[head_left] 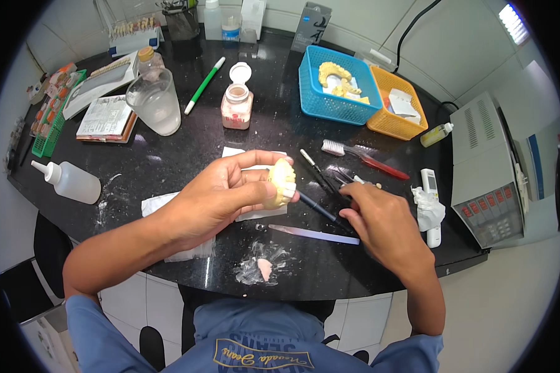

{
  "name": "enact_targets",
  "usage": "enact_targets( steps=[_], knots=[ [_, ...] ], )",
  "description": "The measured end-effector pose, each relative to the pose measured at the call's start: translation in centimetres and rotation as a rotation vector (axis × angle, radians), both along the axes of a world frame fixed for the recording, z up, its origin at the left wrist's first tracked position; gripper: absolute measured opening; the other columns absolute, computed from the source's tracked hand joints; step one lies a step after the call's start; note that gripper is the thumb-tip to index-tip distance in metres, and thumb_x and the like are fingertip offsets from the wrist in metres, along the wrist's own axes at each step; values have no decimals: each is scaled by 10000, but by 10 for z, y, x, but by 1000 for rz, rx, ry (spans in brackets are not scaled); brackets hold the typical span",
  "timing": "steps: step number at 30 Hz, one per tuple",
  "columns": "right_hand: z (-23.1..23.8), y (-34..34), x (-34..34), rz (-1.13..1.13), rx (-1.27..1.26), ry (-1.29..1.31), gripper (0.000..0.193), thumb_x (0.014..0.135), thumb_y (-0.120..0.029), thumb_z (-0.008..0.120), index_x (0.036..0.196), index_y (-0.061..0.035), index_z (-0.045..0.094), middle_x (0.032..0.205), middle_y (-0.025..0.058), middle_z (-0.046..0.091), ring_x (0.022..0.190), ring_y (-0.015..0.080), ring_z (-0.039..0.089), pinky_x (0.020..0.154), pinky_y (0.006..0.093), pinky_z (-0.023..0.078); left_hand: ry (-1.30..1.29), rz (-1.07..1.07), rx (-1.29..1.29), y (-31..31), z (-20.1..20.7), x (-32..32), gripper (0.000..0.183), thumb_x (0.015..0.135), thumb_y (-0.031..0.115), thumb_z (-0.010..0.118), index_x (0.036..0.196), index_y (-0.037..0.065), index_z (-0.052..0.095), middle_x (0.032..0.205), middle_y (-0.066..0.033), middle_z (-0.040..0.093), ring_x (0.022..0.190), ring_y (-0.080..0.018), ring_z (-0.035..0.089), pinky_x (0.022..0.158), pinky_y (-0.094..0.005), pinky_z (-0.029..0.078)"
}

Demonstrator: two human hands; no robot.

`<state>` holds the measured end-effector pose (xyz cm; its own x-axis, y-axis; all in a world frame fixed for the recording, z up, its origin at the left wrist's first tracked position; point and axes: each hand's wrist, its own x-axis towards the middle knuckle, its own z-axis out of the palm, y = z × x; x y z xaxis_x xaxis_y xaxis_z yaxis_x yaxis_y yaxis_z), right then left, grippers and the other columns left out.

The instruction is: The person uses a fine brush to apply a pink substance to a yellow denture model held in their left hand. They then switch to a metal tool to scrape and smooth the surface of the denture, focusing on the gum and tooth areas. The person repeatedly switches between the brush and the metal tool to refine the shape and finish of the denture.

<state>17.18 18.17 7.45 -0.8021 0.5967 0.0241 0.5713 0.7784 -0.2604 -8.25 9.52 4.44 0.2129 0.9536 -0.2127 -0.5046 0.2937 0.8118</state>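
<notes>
My left hand point(221, 189) holds up a yellow plaster dental cast point(282, 181) between thumb and fingers, its row of teeth turned to the right. One whitish tooth-like piece shows on the cast's side. Over a group of slim dark-handled hand tools point(320, 177), my right hand point(382, 217) has its fingers curled down; what the fingertips grip is hidden. A dark blue rod-like tool point(317, 206) runs between both hands. Just below lies a spatula or knife with a pale lilac handle point(323, 235). White powder smears surround a small pink lump point(265, 268) near the front edge.
An open powder bottle point(237, 107), a glass of cloudy liquid point(155, 102) and a green marker point(205, 86) stand or lie behind. Blue point(336, 112) and orange baskets point(395, 127) sit back right, beyond a red-handled brush point(379, 165). A squeeze bottle point(74, 182) is left; a boxy machine point(491, 180) right.
</notes>
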Motion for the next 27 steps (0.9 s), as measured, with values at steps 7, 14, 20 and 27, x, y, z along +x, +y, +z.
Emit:
enact_targets(
  steps=[7, 14, 20, 27],
  knots=[
    [-6, -13, 33, -243, 127, 37, 117, 829, -63, 696, 910, -15, 626, 833, 127, 617, 734, 330, 624, 636, 403, 475, 49, -140, 72, 0, -16, -9, 530, 926, 86, 631, 1389, -35, 404, 1144, -112, 648, 1096, -165, 630, 1000, -293, 469],
    [0, -12, 30, -292, 77, 151, 174, 760, 52, 694, 922, 7, 651, 794, 91, 599, 629, 196, 621, 572, 305, 490, 151, -189, 139, -2, -12, -18, 492, 953, 57, 592, 1399, -57, 419, 1143, -111, 665, 1056, -150, 636, 976, -276, 468],
    [10, -17, 14, -400, -374, 671, 163, 805, 50, 645, 953, 28, 579, 866, 71, 577, 738, 117, 629, 646, 241, 552, 210, -319, 98, 1, -8, -29, 510, 952, 51, 595, 1415, -58, 409, 1127, -102, 670, 1053, -136, 630, 963, -274, 466],
    [-18, -64, -17, -270, -897, 1232, 327, 838, -193, 760, 941, 1, 518, 797, 113, 569, 649, 150, 623, 611, 252, 559, 132, -382, 83, -15, -12, -29, 554, 940, 57, 620, 1434, -50, 394, 1121, -90, 663, 1036, -96, 606, 938, -258, 449]
  ],
)
